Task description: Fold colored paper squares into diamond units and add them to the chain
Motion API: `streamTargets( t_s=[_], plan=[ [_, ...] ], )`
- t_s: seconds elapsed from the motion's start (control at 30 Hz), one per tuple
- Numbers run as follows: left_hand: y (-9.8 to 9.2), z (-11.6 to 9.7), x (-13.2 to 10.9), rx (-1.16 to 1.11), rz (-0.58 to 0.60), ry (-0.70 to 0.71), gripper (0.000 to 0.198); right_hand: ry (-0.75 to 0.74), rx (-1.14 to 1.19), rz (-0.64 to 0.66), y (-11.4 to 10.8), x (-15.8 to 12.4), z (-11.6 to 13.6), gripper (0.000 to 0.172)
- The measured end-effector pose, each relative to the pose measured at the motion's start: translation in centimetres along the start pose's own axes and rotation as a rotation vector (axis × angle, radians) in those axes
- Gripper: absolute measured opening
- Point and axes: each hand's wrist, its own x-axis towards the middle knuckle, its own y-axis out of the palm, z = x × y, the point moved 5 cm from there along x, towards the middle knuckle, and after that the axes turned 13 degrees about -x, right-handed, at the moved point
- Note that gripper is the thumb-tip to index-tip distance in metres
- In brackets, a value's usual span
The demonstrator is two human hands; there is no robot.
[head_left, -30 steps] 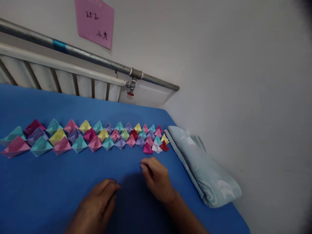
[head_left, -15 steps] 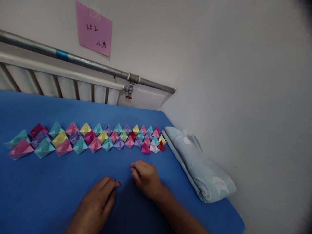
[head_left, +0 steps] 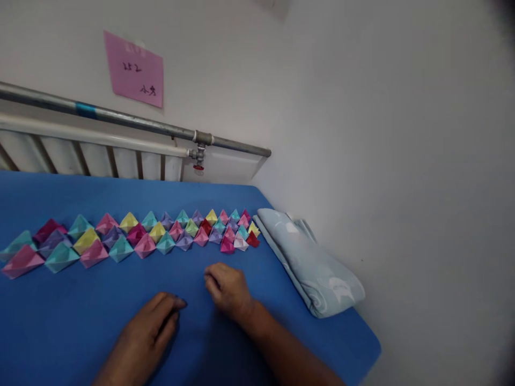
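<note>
Colourful folded paper boats stand in staggered rows across the blue tabletop [head_left: 193,338], among them a pink boat [head_left: 22,261] at the left and a white boat [head_left: 241,242] near the right end. My left hand [head_left: 148,329] rests on the table below the rows, its fingers loosely bent and the thumb a little apart, with nothing visible in it. Closer to the boats, my right hand [head_left: 228,289] is curled into a loose fist on the blue surface. No object shows in it, though its palm side is hidden. Neither hand touches a boat.
A folded pale blue-green cloth [head_left: 309,262] lies along the table's right edge, against the wall. Behind the table run a metal pipe [head_left: 153,124] with a red-handled valve [head_left: 199,158] and a white radiator [head_left: 92,161]. A pink handwritten note [head_left: 134,69] hangs above.
The whole view has shifted, so the boats, cloth and hands appear farther left and the note and pipe lower. Both hands keep nearly the same pose beside the boats.
</note>
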Motion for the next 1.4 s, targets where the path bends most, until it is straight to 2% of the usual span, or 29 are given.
streamTargets(
  t_s=[0.13, 0.23, 0.37, 0.63, 1.4],
  plan=[
    [0.0, 0.2, 0.0, 0.007, 0.014, -0.036, 0.017, 0.269, 0.141, -0.245, -2.9, -0.3, -3.2, 0.018],
    [-0.1, 0.2, 0.0, 0.014, 0.007, -0.032, 0.017, 0.400, 0.091, -0.335, -4.5, -0.3, -5.8, 0.018],
    [-0.2, 0.0, 0.1, 0.012, -0.006, -0.009, 0.017, 0.340, -0.012, -0.255, -4.3, 0.2, -6.8, 0.018],
    [-0.1, -0.2, 0.1, 0.009, -0.012, 0.001, 0.017, 0.225, -0.093, -0.119, -2.8, 1.0, -6.4, 0.020],
    [0.1, 0.0, -0.2, 0.021, 0.007, -0.045, 0.020, 0.162, -0.118, -0.077, -3.0, 1.6, -6.2, 0.017]
  ],
)
